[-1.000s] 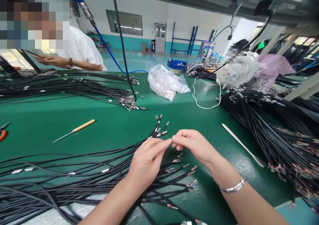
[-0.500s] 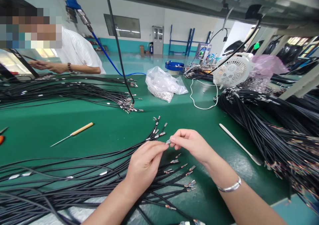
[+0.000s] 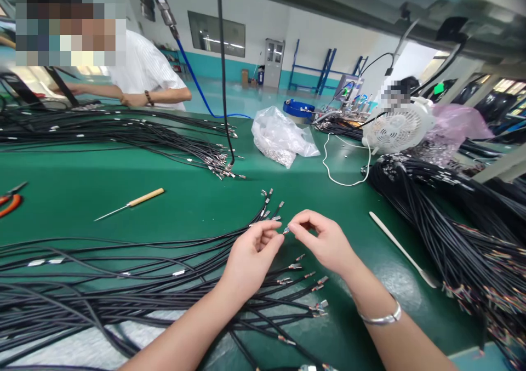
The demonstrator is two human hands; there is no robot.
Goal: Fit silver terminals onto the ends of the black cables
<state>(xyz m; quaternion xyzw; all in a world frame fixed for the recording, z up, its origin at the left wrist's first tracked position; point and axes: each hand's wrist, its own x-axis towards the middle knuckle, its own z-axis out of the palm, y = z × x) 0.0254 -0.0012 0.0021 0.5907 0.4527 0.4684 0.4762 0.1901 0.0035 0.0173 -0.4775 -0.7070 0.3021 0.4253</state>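
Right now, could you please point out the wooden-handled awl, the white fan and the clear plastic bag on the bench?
Wooden-handled awl (image 3: 146, 197): head view, on its wooden handle.
White fan (image 3: 393, 131): head view, on the front grille.
Clear plastic bag (image 3: 281, 135): head view, on the crumpled middle.

No readable text, label, brand, number or sign shows anywhere. The small white tags on the black cables (image 3: 102, 283) are too tiny and blurred to read, and the fan (image 3: 396, 130) carries no legible marking.
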